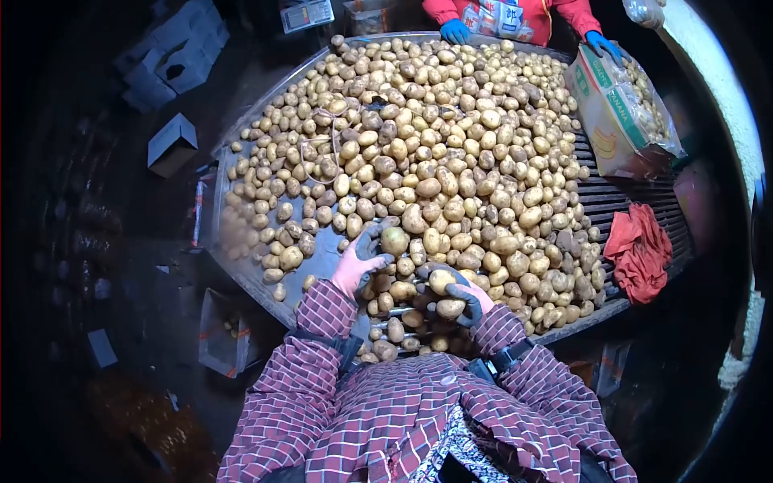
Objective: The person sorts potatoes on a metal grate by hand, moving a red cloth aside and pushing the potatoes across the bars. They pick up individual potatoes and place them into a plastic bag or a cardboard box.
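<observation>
Nearest the camera, the person's left hand [358, 264] in a pink and grey glove is curling its fingers [372, 238] around one potato [394, 240] at the near edge of the potato heap [435, 161]. Just right of it, the right hand [460, 298] is cupping two potatoes [444, 291], its fingers closing loosely round them. Both plaid sleeves [322, 310] are resting at the heap's near side. The heap is lying on a slatted metal tabletop [620, 201]. A red cloth [640, 249] is lying to the right of the heap. Beyond it, a banana box [620, 113] full of potatoes is sitting at the heap's far right, and a co-worker's blue-gloved hands [455, 32] are reaching in at the far edge.
</observation>
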`<state>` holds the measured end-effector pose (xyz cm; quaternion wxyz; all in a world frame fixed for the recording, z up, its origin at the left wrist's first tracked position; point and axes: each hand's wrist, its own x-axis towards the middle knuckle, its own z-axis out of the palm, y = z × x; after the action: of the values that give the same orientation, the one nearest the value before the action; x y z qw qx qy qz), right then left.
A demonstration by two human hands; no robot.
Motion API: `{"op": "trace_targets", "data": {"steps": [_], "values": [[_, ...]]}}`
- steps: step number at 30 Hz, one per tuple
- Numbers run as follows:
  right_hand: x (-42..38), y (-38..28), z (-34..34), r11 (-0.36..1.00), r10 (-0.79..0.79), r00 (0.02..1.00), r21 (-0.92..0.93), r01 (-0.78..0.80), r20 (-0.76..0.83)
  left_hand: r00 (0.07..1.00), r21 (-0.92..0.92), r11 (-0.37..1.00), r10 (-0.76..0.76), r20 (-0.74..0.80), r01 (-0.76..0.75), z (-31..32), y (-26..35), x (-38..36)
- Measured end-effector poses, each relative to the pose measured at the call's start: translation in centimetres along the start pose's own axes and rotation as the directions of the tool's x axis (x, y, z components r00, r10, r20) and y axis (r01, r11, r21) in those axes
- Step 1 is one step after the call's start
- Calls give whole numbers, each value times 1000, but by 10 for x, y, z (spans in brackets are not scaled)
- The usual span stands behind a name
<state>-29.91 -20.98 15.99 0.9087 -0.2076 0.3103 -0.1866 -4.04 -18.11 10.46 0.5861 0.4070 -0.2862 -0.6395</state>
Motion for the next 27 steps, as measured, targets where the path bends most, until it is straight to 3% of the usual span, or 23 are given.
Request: {"op": "trace_targets", "data": {"steps": [3,5,6,8,9,10,11,12,13,14,15,16,17,18,20,21,22,23,24,25,26,27], "values": [[2,1,4,996,-78,992,44,74,94,999,15,999,-36,-12,36,7,-13,-16],[1,3,2,993,-50,993,108,38,110,999,34,999,39,-12,-38,10,-31,-23],[1,3,2,990,-31,992,139,14,120,996,147,989,19,-92,-5,9,-42,-30],[0,4,3,994,60,998,94,-61,10,992,85,996,11,-125,0,17,-39,-39],[0,5,3,996,55,998,65,-57,35,992,55,996,78,-97,-73,14,-32,-41],[0,4,9,998,61,996,31,-63,66,983,-44,994,94,-159,-102,0,-40,-47],[0,7,7,997,73,997,8,-73,39,951,1,991,127,-281,-132,-15,-31,-58],[-1,11,3,997,80,997,-14,-80,2,907,41,988,150,-394,-146,-31,-23,-72],[-1,14,-6,995,97,995,-15,-97,-18,797,35,998,57,-601,-45,-46,-4,-94],[-1,17,-12,995,99,994,-14,-100,-48,717,-173,937,106,-689,-305,-63,0,-106],[-1,19,-12,996,84,993,-18,-86,-82,681,-164,915,145,-718,-368,-95,6,-130],[1,18,-11,994,99,991,-28,-102,-86,575,-152,813,251,-779,-562,-130,1,-147],[1,18,-11,993,109,989,-36,-113,-96,428,-28,826,262,-865,-563,-166,-3,-176],[0,16,-11,992,112,987,-42,-117,-111,386,-135,762,160,-909,-633,-187,0,-203],[1,11,3,990,86,992,-101,-95,-88,321,-189,838,-18,-947,-512,-294,-44,-257],[0,11,4,985,105,988,-125,-119,-112,197,41,962,97,-976,-271,-267,-23,-245],[0,11,3,979,127,983,-144,-146,-136,107,253,967,249,-962,18,-234,3,-234],[3,16,-9,981,135,980,-119,-152,-143,222,497,847,456,-862,190,-241,-9,-223],[5,21,-19,979,116,985,-153,-136,-132,339,638,760,571,-748,127,-204,8,-195],[8,25,-28,975,101,988,-187,-122,-117,455,686,716,571,-683,132,-170,22,-170],[7,24,-24,982,130,987,-122,-141,-97,565,863,463,664,-489,203,-151,31,-146],[7,24,-20,985,159,984,-57,-164,-76,708,943,148,629,-322,298,-147,32,-123]]}}
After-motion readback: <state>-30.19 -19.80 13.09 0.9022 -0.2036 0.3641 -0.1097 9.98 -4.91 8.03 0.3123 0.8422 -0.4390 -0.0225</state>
